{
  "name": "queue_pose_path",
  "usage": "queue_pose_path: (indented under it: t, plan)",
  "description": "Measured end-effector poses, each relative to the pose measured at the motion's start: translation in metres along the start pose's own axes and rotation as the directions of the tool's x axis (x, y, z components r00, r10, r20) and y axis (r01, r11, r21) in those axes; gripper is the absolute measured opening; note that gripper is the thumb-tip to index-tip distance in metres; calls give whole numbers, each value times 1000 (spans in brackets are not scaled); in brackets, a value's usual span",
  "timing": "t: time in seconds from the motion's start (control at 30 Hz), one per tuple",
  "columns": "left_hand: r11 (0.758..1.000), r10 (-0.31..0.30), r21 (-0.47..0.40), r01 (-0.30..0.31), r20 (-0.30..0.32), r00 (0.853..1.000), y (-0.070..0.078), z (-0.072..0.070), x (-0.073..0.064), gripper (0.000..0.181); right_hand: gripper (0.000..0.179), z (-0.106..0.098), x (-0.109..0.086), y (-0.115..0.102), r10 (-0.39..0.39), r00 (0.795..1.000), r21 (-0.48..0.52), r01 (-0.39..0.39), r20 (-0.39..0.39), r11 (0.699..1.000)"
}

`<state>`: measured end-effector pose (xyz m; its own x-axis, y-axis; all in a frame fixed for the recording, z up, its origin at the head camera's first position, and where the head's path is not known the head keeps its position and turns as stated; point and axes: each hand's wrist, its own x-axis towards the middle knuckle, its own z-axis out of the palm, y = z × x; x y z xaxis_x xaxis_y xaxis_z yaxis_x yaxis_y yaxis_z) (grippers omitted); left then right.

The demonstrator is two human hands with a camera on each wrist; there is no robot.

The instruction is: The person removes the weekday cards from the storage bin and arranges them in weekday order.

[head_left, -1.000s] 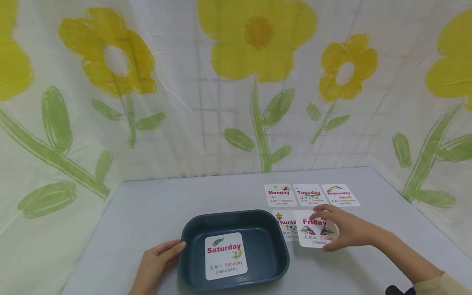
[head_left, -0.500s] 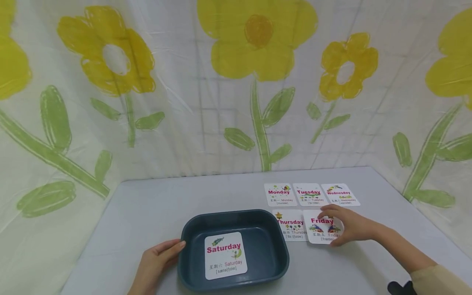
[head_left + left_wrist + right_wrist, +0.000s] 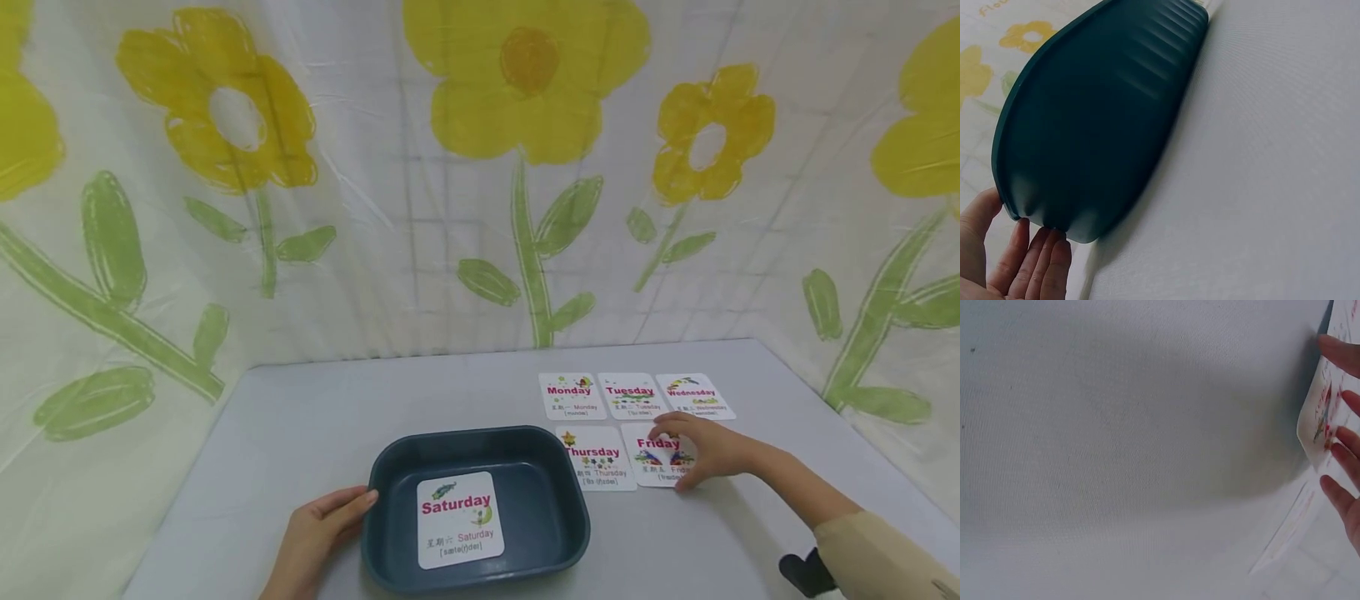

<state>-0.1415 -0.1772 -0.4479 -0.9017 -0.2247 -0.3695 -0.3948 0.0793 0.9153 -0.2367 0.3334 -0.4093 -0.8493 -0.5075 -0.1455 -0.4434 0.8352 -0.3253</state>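
My left hand (image 3: 318,533) pinches the left rim of a dark blue-green plastic tray (image 3: 543,525), thumb on the rim and fingers against the outer wall in the left wrist view. Inside the tray lies a white Saturday card (image 3: 460,533). My right hand (image 3: 720,450) spans the Friday card (image 3: 656,462), thumb at its lower edge and fingertips over its upper part. That card lies close over the table, right beside the Thursday card (image 3: 603,467). The right wrist view shows the fingers (image 3: 1349,459) around the card's corner, with the rest cut off.
Behind, the Monday card (image 3: 572,407), Tuesday card (image 3: 632,407) and Wednesday card (image 3: 701,404) form a row. The tray's right edge overlaps the Thursday card in the head view. A flower-printed curtain (image 3: 360,275) closes off the table's back. A black object (image 3: 806,573) shows beneath the right sleeve.
My right hand has carried the Friday card rightward and down, off its overlap with the Thursday card, which now shows its full word. My left hand and the tray have stayed put.
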Motion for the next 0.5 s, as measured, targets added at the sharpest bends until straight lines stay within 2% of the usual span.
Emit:
queue_pose_path:
  t: [0.5]
  plan:
    - [1000, 2, 27, -2, 8, 1000, -3, 1, 4, 70, 57, -4, 5, 0, 22, 999, 4, -23, 33, 1000]
